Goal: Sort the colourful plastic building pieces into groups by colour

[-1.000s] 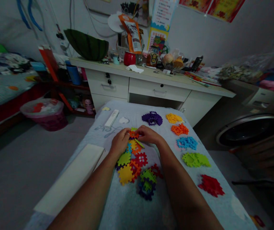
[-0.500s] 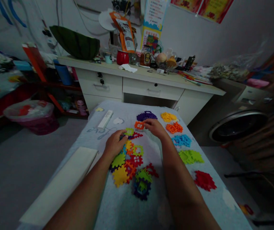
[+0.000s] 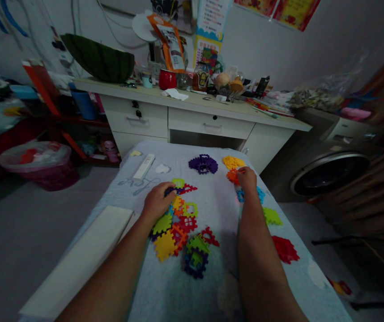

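Nearest us on the cloth-covered desk (image 3: 178, 295), a long white box (image 3: 81, 264) lies left of the mixed pile (image 3: 178, 228) of coloured interlocking tiles. Right of the mixed pile and well apart from it sits a red stack (image 3: 285, 248). Beyond that is a green stack (image 3: 272, 216), then a blue stack (image 3: 261, 193) partly hidden by our right forearm.

Our left hand (image 3: 156, 201) rests on the far end of the mixed pile, fingers curled over a dark tile. We cannot tell whether it grips the tile or only covers it.

Our right hand (image 3: 246, 179) is far right of the mixed pile, fingers bent down onto the orange stack (image 3: 232, 175). We cannot tell whether they pinch a tile or just press it.

Past the mixed pile lie a purple stack (image 3: 203, 164) and a yellow stack (image 3: 232, 161), with a white bar (image 3: 144, 166) to the far left. Farther off stands a white drawer desk (image 3: 208, 123) bearing a halved watermelon (image 3: 98, 58) and a red mug (image 3: 167, 79).
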A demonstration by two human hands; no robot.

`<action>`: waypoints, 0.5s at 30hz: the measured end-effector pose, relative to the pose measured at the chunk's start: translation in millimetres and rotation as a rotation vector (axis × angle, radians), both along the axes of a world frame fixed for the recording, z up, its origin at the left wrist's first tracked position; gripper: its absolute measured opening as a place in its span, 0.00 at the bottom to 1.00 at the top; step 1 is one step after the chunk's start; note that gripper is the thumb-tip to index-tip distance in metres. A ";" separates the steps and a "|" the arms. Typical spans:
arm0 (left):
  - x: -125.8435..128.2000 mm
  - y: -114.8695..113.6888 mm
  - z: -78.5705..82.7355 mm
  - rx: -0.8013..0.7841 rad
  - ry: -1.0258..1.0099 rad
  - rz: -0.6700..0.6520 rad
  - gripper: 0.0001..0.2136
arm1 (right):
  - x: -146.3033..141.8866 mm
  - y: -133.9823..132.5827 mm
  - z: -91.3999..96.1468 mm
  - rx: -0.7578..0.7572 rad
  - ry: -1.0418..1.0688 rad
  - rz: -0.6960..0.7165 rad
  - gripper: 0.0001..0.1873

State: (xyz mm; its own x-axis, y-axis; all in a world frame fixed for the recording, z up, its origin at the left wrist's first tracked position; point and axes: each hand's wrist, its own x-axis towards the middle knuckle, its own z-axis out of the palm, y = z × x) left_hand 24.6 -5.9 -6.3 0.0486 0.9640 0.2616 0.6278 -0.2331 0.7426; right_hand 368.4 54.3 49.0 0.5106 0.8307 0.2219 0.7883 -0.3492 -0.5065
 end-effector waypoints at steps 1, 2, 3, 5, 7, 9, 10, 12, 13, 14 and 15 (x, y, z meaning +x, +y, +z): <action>-0.3 0.2 -0.7 0.003 0.001 -0.004 0.17 | -0.3 0.0 -2.3 -0.012 -0.002 -0.007 0.14; -0.5 0.4 -1.1 0.004 0.003 -0.007 0.17 | -0.1 0.0 -4.7 -0.020 -0.006 -0.010 0.15; -0.6 0.4 -1.3 0.003 0.006 -0.008 0.16 | 0.6 0.1 -6.9 -0.023 -0.011 -0.010 0.16; -0.5 0.0 -0.4 -0.003 0.010 -0.007 0.16 | 3.3 0.3 -10.4 -0.016 -0.024 -0.003 0.17; 0.0 -0.7 1.6 -0.008 0.013 0.001 0.16 | 6.7 0.9 -11.7 0.002 -0.034 -0.003 0.19; 0.6 -1.6 3.9 -0.013 0.014 0.006 0.15 | 8.5 2.2 -9.7 0.034 -0.042 -0.002 0.20; 0.9 -2.0 4.8 -0.014 0.013 0.005 0.15 | 7.9 3.1 -7.4 0.052 -0.042 0.008 0.20; 1.4 -2.4 5.8 -0.010 0.006 -0.001 0.15 | 1.8 4.6 -0.6 0.071 -0.030 0.079 0.19; 1.6 -2.5 5.7 -0.006 0.002 -0.005 0.15 | -4.3 5.1 3.5 0.067 -0.016 0.151 0.17; 1.6 -2.3 5.3 0.000 -0.002 -0.005 0.15 | -12.6 5.2 7.7 0.052 0.001 0.250 0.15; 1.6 -2.1 4.7 0.006 -0.004 -0.004 0.15 | -23.1 4.7 11.7 0.023 0.017 0.373 0.13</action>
